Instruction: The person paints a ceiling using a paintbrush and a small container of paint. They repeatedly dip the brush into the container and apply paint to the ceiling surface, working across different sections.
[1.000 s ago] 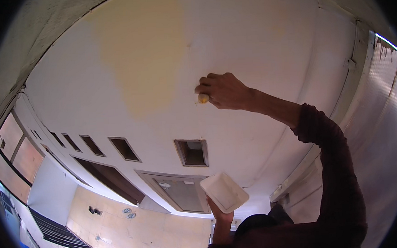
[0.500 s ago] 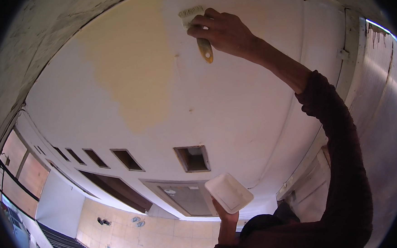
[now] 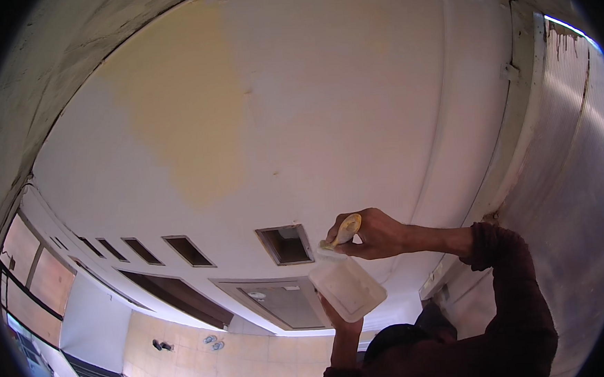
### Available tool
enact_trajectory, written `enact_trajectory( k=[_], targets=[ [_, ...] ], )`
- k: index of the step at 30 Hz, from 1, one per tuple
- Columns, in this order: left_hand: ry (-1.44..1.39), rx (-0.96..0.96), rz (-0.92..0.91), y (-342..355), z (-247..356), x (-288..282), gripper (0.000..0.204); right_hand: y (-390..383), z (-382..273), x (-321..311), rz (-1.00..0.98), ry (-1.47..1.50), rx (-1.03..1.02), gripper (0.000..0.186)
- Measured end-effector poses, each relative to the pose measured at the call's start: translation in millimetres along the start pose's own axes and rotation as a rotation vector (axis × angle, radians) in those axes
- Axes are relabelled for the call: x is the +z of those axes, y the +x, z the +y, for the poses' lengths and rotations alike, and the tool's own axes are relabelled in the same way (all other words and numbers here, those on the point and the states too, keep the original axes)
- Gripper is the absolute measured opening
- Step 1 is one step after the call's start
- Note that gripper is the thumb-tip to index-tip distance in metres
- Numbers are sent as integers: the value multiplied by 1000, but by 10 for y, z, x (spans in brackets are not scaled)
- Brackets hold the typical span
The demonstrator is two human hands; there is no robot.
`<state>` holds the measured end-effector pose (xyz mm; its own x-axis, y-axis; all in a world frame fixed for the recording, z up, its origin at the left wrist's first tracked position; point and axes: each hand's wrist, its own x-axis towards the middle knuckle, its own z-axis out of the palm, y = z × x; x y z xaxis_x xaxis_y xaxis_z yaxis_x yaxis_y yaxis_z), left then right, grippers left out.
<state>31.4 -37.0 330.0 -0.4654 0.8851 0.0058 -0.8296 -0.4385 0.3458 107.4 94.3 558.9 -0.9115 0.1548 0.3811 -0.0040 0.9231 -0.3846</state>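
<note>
In my right hand (image 3: pixel 377 233) is a paintbrush (image 3: pixel 350 227) with a worn yellow handle pointing up. Its head reaches down to the upper edge of a shallow white tray (image 3: pixel 353 294), and the hand hides part of the bristles. Beneath that tray, my left hand (image 3: pixel 336 312) grips it from its left side; most of those fingers are behind it. Before me rises a white wall (image 3: pixel 353 123) with a large pale yellow patch (image 3: pixel 190 105) on its left part.
Small framed openings run along the wall, the nearest a square one (image 3: pixel 285 245) left of the brush. Lower down is a framed door (image 3: pixel 288 305). Sandals (image 3: pixel 214 342) lie on the tiled floor (image 3: pixel 257 360) far below. A translucent corrugated panel (image 3: pixel 555 138) stands at right.
My right hand has brought the brush down from high on the wall to the tray. The left hand and tray have stayed nearly in place, while the view has shifted slightly.
</note>
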Motion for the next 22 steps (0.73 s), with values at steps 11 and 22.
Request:
enact_trajectory(
  k=[11,22],
  targets=[
    [-78,-126,-106,184,-199,-31,64,-813,20,367,18,-31,-40,26],
    [-118,-225,-68,385,-96,709,62,-1057,375,79,571,1362,816,42]
  ],
)
